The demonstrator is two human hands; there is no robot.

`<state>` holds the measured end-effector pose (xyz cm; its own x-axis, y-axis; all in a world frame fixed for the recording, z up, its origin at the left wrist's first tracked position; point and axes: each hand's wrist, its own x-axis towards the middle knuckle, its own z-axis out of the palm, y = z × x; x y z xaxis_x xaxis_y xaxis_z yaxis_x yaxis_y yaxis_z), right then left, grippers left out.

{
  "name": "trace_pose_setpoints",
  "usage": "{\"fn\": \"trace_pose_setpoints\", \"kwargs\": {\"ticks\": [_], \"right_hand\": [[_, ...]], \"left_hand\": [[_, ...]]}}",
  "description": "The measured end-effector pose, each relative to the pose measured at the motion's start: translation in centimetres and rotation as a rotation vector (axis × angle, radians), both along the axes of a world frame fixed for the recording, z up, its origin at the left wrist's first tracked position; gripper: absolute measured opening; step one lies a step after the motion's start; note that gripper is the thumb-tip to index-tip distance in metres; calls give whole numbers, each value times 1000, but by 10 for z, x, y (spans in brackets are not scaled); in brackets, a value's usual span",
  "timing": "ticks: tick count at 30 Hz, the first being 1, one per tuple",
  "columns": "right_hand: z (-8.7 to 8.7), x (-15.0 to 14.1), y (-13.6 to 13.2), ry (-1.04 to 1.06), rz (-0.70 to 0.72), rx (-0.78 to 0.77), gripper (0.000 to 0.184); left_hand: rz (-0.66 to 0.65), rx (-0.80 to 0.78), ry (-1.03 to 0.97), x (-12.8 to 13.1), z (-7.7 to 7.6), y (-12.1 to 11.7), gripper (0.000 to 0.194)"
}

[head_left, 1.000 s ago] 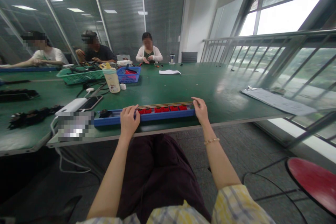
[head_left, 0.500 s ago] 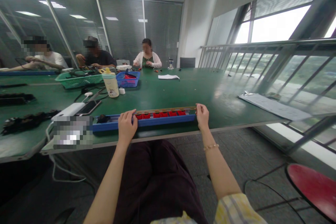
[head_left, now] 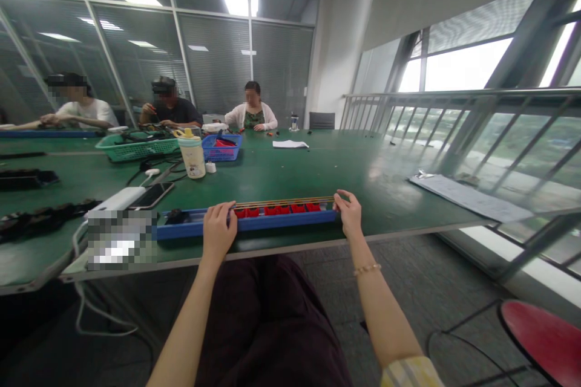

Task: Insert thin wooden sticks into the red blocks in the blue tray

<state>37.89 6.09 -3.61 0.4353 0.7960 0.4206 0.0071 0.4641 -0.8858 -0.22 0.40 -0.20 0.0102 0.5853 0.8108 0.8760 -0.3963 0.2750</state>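
A person's two bare hands [head_left: 284,214] rest on a long blue plastic tray [head_left: 195,231] lying crosswise near the front edge of a green desk [head_left: 318,175], at 12 o'clock from the person's lap. The left hand [head_left: 219,229] sits against the tray's near wall, fingers loosely curved, close to the left end of thin tan rods [head_left: 284,200] that run along the tray's far side above a row of red pieces [head_left: 276,210]. The right hand [head_left: 348,213] is at the tray's right end, thumb and fingers curved around the end of the rods. Neither hand looks clenched, but whether either is truly gripping cannot be told from this view. Steady, even support at both ends would likely keep rods this long and thin level and clear of the red pieces. At 10 o'clock lie a white power bank [head_left: 115,198] and a smartphone [head_left: 152,195]; at 11 o'clock stand a plastic bottle [head_left: 192,157] and a blue basket [head_left: 221,148]. Far across the desk, a co-worker [head_left: 251,110] sits with both hands low at the desk.
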Motion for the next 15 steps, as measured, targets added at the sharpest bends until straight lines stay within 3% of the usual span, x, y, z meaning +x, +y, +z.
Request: {"fn": "trace_pose_setpoints", "kwargs": {"ticks": [15], "right_hand": [[-7,4,4,221,-140,32,55]], "left_hand": [[-16,-2,-14,-1,0,-4,28]]}}
